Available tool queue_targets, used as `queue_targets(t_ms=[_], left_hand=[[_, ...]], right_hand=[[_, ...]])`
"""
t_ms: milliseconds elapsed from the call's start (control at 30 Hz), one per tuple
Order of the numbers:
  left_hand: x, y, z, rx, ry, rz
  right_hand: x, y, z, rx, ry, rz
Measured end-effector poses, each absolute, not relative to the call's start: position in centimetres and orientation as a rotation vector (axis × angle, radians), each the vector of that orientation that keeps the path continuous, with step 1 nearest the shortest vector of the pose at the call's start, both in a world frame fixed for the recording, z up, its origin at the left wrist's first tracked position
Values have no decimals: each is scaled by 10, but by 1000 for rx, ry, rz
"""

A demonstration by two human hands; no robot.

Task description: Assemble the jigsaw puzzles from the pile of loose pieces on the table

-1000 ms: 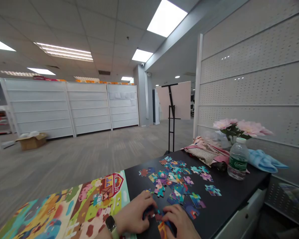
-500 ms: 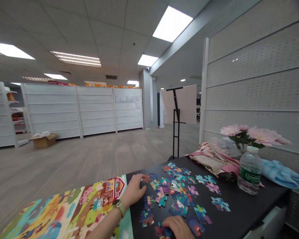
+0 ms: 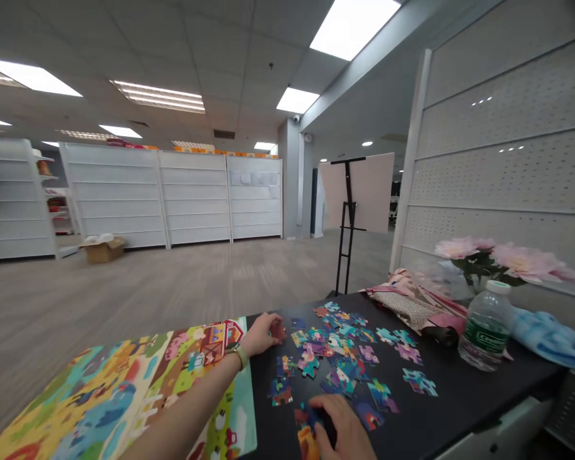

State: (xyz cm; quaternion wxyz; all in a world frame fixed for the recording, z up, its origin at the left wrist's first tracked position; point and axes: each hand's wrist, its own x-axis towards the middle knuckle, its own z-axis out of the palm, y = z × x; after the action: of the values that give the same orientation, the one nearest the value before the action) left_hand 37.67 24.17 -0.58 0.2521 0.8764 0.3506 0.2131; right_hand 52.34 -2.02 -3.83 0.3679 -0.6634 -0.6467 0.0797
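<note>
My left hand (image 3: 261, 335), with a watch (image 3: 238, 350) on its wrist, is at the far left of the loose pieces. Its fingers are closed on a reddish-brown puzzle piece (image 3: 278, 329), which looks tilted up. Near the front edge of the table, my right hand (image 3: 344, 427) curls its thumb and fingers around a dark blue puzzle piece (image 3: 314, 416), partly hidden. Just below its thumb shows an orange patch of a piece (image 3: 308, 442). Several colourful jigsaw pieces (image 3: 335, 345) lie spread and overlapping beyond both hands.
Left of the pieces lies a bright farm-picture sheet (image 3: 191, 364), under my left forearm. A water bottle (image 3: 485, 329), pink flowers (image 3: 517, 259), patterned cloth (image 3: 412, 303) and a blue cloth (image 3: 551, 335) stand along the right of the black table (image 3: 441, 421). An easel (image 3: 347, 223) stands beyond.
My left hand has lifted the reddish-brown piece, which lay flat under its fingers. My right hand stays by the dark blue piece, and more orange shows near its thumb. The view has shifted slightly.
</note>
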Motion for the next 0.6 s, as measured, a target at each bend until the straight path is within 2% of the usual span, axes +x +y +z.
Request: queue_targets(t_ms=[133, 367, 600], left_hand=[[355, 209, 9, 2290, 776, 668], [313, 116, 5, 2193, 512, 566], [306, 104, 1, 2255, 407, 533]], right_hand=[[517, -26, -29, -1725, -1636, 225], [513, -26, -28, -1758, -1643, 195], [508, -27, -20, -1792, -1700, 210]])
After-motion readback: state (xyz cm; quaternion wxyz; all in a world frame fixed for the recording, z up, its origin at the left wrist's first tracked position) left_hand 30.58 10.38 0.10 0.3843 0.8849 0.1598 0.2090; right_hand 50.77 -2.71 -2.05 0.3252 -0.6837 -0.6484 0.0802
